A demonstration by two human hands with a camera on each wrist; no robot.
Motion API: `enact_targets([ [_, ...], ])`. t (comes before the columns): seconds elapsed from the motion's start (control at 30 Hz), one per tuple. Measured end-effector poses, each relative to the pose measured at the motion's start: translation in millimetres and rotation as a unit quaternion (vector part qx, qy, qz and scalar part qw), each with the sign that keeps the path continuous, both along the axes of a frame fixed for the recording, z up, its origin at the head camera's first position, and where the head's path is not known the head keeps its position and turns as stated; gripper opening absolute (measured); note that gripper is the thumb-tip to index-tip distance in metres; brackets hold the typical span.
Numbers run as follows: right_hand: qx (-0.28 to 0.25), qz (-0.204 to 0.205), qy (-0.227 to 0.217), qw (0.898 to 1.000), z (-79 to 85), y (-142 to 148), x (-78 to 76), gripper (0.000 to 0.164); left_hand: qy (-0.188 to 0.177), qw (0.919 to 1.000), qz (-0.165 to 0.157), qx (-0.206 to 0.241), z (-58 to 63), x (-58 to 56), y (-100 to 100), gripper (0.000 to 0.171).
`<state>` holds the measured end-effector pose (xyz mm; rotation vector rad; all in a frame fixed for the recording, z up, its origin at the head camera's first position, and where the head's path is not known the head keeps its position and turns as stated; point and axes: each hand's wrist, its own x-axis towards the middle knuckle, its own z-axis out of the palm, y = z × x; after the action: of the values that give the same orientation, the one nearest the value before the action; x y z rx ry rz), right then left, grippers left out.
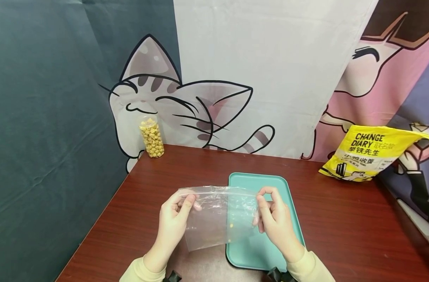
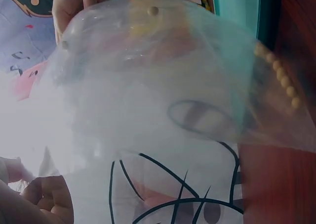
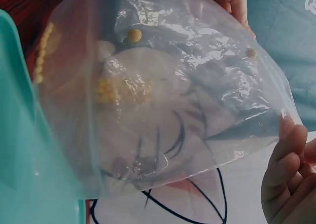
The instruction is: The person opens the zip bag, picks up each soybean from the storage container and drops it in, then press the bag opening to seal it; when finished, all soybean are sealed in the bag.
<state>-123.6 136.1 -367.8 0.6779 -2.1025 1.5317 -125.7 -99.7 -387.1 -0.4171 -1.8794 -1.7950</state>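
A clear zip bag (image 1: 214, 219) hangs upright between my two hands, partly over the teal tray. My left hand (image 1: 175, 213) pinches its top left corner between thumb and fingers. At the opposite top corner, my right hand (image 1: 273, 215) pinches the bag's edge the same way. Several small round yellow pieces (image 3: 41, 56) lie in a row along the bag's bottom in the right wrist view. Another yellow piece (image 3: 134, 35) shows higher up against the plastic. Through the film in the left wrist view, the row of pieces (image 2: 284, 78) is also visible.
A teal tray (image 1: 260, 254) lies on the dark red table (image 1: 341, 235). At the far left stands a clear jar of popcorn (image 1: 152, 139). A yellow snack bag (image 1: 373, 152) leans at the back right. Behind the table hangs a cloth with cartoon cats (image 1: 214, 105).
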Motion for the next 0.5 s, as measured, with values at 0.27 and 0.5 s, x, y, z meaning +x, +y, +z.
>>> enact_targets([
  [0.27, 0.023, -0.021, 0.044, 0.999, -3.7, 6.5, -0.5, 0.017, -0.031, 0.9969, 0.063, -0.034, 6.0, 2.0, -4.3, 0.007],
  [0.5, 0.012, -0.004, 0.064, 0.998, 3.5, 5.5, 5.5, 0.023, 0.148, 0.9501, 0.206, -0.182, 22.5, 3.5, 1.9, 0.037],
])
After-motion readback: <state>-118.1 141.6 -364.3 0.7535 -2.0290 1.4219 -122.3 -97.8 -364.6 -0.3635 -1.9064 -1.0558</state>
